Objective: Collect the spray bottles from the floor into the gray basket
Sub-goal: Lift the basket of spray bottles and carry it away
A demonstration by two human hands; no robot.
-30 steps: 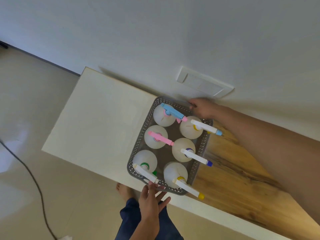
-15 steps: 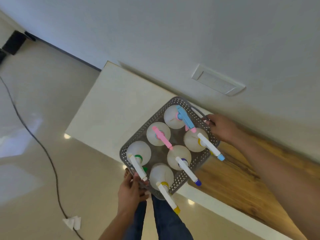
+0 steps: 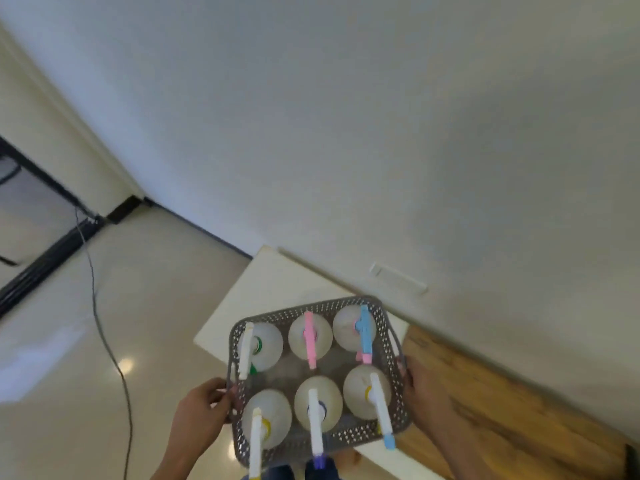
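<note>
Gray and perforated, the basket (image 3: 388, 320) is gripped at both sides, left hand (image 3: 202, 415) and right hand (image 3: 424, 393) each closed on its rim, with six white spray bottles (image 3: 310, 336) standing upright inside. Under it lies a low cream tabletop (image 3: 263, 289) against the wall, a wooden surface (image 3: 502, 420) beside it. A thin dark cable (image 3: 104, 337) trails over the glossy floor (image 3: 156, 289) to the left.

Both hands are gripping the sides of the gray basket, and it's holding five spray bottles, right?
Not quite: the head view shows six spray bottles in the gray basket, in two rows of three. The rest holds: the left hand and right hand grip opposite sides.
</note>
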